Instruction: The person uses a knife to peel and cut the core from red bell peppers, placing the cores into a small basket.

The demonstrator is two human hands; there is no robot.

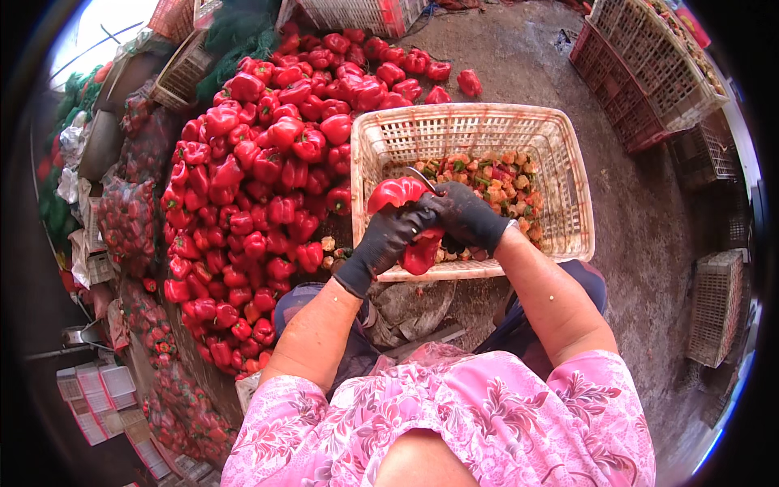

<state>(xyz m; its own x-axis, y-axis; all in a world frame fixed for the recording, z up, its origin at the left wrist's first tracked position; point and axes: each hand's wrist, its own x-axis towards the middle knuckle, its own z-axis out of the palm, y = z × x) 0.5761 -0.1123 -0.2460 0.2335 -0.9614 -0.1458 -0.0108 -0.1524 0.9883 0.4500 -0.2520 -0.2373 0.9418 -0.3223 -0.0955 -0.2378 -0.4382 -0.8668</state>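
Both my hands wear dark gloves and meet over the near left part of a white plastic basket (581, 201). My left hand (395, 234) is closed around a red bell pepper (395, 193), whose flesh shows above and below the fingers and looks cut open. My right hand (468, 213) grips a knife whose curved metal blade (421, 179) points up and left beside the pepper; its handle is hidden in the glove. Cut pepper cores with pale seeds and green stems (508, 189) lie in the basket. A large heap of whole red bell peppers (261, 164) is to the left.
Mesh sacks of red peppers (128, 213) line the far left. Stacked crates (657, 67) stand at the upper right, another crate (715, 307) at the right, and one (359, 13) behind the heap. Green netting (234, 45) hangs at the upper left. Several loose peppers (469, 83) lie behind the basket.
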